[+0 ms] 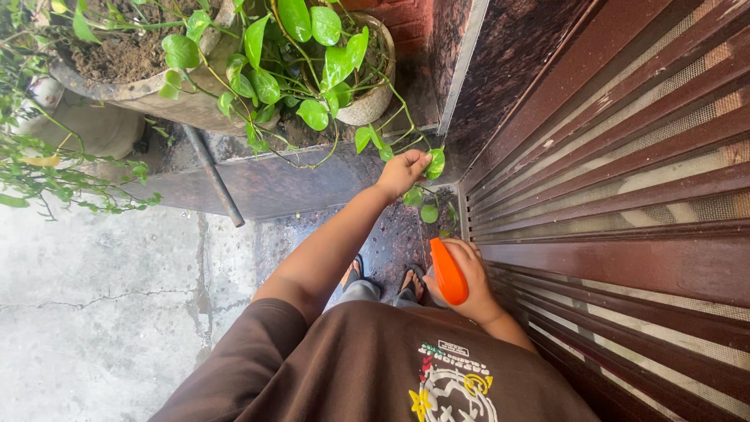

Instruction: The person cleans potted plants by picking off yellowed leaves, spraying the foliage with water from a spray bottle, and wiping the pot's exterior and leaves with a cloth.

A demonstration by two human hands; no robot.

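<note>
Overhead, leafy vines (312, 70) in soil-filled pots (141, 98).

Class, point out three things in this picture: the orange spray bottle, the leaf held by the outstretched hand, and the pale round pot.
orange spray bottle (448, 272), head view, middle of its orange top.
leaf (435, 163), head view, centre of blade.
pale round pot (373, 100), head view, outer wall.

Bright orange plastic spray bottle (448, 271), glossy green heart-shaped vine leaves (312, 47), dark brown cotton shirt (367, 367) with a yellow, white and red print, maroon slatted metal gate (625, 156), grey cracked concrete floor (94, 305).
</note>
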